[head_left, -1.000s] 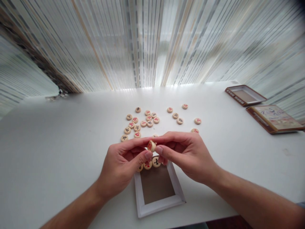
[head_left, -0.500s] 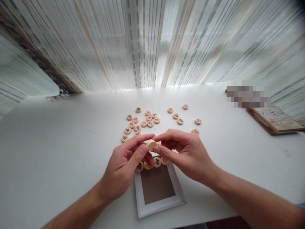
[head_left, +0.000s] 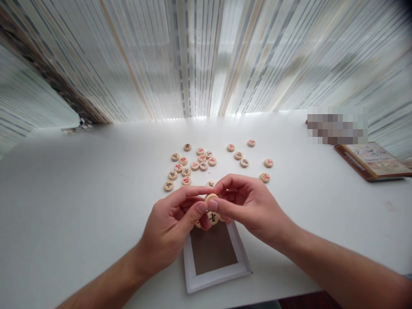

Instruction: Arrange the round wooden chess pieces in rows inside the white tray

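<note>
Left hand (head_left: pixel 169 223) and right hand (head_left: pixel 252 204) bare, slim fingers. Left thumbnail (head_left: pixel 201 207) and right thumbnail (head_left: pixel 213 205) short, rounded, unpainted-looking. Skin creases at left thumb knuckle (head_left: pixel 192 217). Left forearm (head_left: pixel 111 272) and right forearm (head_left: pixel 337 262) uncovered, widening toward elbows. Blue-grey fabric (head_left: pixel 407 277) by right elbow, beyond table's (head_left: pixel 96 193) front edge; sleeve or other clothing, can't tell.

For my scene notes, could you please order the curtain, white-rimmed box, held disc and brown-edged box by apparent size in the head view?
1. Curtain
2. White-rimmed box
3. Brown-edged box
4. Held disc
</note>
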### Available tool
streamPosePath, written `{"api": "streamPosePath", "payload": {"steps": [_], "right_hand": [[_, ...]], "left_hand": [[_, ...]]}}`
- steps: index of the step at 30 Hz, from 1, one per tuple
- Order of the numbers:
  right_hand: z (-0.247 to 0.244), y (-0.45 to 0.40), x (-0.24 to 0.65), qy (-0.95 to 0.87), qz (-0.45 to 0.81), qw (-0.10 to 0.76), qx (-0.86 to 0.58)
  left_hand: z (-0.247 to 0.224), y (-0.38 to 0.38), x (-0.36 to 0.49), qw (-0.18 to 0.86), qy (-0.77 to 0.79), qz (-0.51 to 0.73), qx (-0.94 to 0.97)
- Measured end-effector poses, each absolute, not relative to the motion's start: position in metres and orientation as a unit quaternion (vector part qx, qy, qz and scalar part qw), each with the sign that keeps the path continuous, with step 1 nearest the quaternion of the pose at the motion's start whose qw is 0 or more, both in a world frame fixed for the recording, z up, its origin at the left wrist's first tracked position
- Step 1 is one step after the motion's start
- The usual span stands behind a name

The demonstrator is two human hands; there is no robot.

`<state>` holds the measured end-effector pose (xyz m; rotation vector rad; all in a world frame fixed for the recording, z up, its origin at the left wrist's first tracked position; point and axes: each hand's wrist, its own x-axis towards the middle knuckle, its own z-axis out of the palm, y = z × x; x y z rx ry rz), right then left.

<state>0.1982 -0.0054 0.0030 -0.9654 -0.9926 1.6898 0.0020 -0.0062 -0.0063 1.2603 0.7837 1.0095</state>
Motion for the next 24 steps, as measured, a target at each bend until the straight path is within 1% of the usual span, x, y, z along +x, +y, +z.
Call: {"api": "streamPosePath", "payload": {"steps": [7,15,24], "right_hand": [[0.006,-0.006,0.199,-0.374,0.711,0.462,-0.377],[0.006,-0.006,0.2,-0.367,0.719,0.441,-0.392],[-0.004,-0.003,0.202,-0.359,0.739,0.436,-0.368]], "left_hand": [[-0.007,-0.008,0.001,0.617,0.33,0.439,0.564],[-0.009,-0.011,-0.002,0.567,0.348,0.444,0.6],[-0.006,-0.009,-0.003,0.57,0.369,0.454,0.577]]}}
